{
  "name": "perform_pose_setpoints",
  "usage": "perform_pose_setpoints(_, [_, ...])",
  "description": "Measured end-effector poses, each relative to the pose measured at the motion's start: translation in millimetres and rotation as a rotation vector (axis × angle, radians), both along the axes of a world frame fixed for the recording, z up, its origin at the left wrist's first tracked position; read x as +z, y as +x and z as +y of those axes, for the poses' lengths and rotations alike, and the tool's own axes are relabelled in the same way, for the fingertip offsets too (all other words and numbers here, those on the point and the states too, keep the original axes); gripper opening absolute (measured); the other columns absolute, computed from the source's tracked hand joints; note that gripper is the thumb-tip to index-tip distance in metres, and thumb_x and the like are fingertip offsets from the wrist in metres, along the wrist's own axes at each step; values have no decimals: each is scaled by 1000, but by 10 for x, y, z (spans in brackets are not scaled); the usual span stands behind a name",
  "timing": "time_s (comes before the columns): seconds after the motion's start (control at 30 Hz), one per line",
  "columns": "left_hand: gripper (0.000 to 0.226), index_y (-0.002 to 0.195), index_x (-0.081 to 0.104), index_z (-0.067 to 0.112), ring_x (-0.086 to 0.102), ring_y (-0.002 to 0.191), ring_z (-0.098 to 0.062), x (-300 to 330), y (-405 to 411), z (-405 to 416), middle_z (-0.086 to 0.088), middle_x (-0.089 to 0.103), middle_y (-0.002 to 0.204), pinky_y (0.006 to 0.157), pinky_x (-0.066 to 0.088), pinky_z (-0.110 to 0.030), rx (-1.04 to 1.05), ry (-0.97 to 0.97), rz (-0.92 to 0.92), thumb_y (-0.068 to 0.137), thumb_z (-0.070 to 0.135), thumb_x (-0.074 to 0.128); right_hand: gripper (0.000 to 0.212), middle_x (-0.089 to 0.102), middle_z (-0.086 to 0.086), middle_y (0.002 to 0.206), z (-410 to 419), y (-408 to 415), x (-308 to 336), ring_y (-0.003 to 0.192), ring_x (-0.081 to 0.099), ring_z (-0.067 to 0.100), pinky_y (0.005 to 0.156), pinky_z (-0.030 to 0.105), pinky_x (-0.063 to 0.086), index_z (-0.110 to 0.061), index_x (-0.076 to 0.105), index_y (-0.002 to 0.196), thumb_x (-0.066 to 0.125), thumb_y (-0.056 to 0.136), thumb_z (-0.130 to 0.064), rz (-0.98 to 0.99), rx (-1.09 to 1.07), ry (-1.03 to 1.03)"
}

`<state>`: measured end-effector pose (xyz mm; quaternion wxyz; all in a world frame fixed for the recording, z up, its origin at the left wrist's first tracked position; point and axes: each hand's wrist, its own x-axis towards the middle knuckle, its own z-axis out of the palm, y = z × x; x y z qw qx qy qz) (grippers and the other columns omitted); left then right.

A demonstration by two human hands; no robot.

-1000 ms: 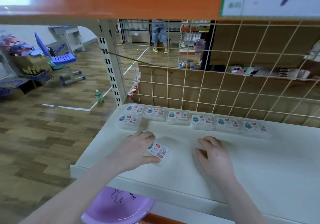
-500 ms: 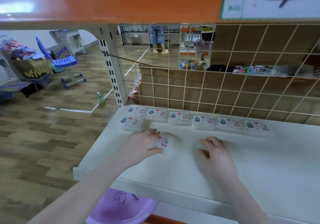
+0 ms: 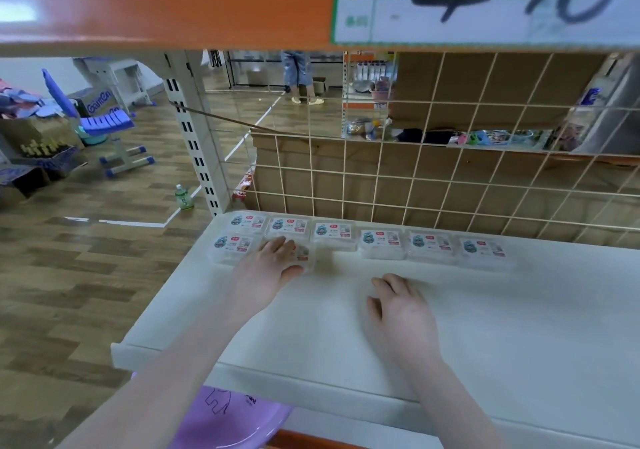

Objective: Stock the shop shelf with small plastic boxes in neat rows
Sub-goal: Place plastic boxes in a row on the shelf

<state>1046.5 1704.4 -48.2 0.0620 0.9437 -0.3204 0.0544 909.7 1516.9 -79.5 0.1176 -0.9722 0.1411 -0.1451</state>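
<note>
Several small clear plastic boxes with blue and red labels form a back row (image 3: 381, 240) on the white shelf (image 3: 485, 317), against the wire grid. One more box (image 3: 233, 246) begins a second row at the left end. My left hand (image 3: 273, 265) lies flat on another box (image 3: 305, 254) just right of it, fingers stretched over its top and thumb along its near edge. That box is mostly hidden under the hand. My right hand (image 3: 401, 306) rests on the bare shelf to the right, holding nothing.
A wire grid (image 3: 450, 188) backs the shelf, with cardboard behind it. An orange shelf front (image 3: 173, 5) with a price sign hangs overhead. A purple basin (image 3: 225, 417) sits below the shelf edge. A green bottle (image 3: 183, 199) stands on the floor by the upright post (image 3: 194, 143).
My left hand has slid the box away from me and slightly left, up beside the second-row box. My right hand has stayed where it was.
</note>
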Motion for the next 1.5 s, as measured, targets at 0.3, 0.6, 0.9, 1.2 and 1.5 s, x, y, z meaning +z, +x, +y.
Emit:
perform_pose_setpoints(0.3, [45, 124, 58, 9, 54, 116, -27, 31, 40, 96, -7, 55, 129, 85, 46, -37, 22, -85, 30, 90, 38, 58, 18, 66, 9, 88, 31, -26, 24, 79, 63, 29, 69, 34, 52, -6, 68, 87, 72, 70, -12, -31, -8, -52])
perform_pose_setpoints(0.6, [48, 133, 51, 15, 48, 124, -22, -8, 182, 265, -1, 47, 141, 91, 41, -32, -58, -69, 21, 93, 42, 51, 27, 57, 2, 121, 116, -82, 69, 114, 51, 23, 90, 30, 40, -13, 59, 114, 47, 92, -25, 77, -84, -106])
perform_pose_setpoints(0.9, [42, 135, 46, 35, 27, 138, -16, -97, 153, 362, 4, 33, 148, 106, 29, -30, -181, -80, 26, 98, 48, 31, 39, 49, -3, 130, 345, -508, 138, 121, 44, 17, 94, 26, 35, -22, 46, 130, 34, 97, -40, 148, -446, -108])
perform_pose_setpoints(1.2, [53, 138, 42, 16, 35, 134, -19, -90, -406, 116, -2, 41, 144, 107, 27, -28, -335, -160, 39, 95, 47, 42, 39, 53, 4, 124, 470, -1073, 266, 117, 45, 23, 93, 30, 34, -14, 48, 129, 40, 97, -34, 78, -722, -44])
perform_pose_setpoints(1.5, [58, 145, 29, 20, 24, 140, -15, -17, -1035, -625, 2, 29, 151, 113, 18, -27, -478, -123, 22, 97, 52, 32, 33, 61, 11, 108, 99, -1796, 291, 99, 53, 30, 78, 36, 39, -5, 57, 117, 52, 93, -27, -28, -877, 1])
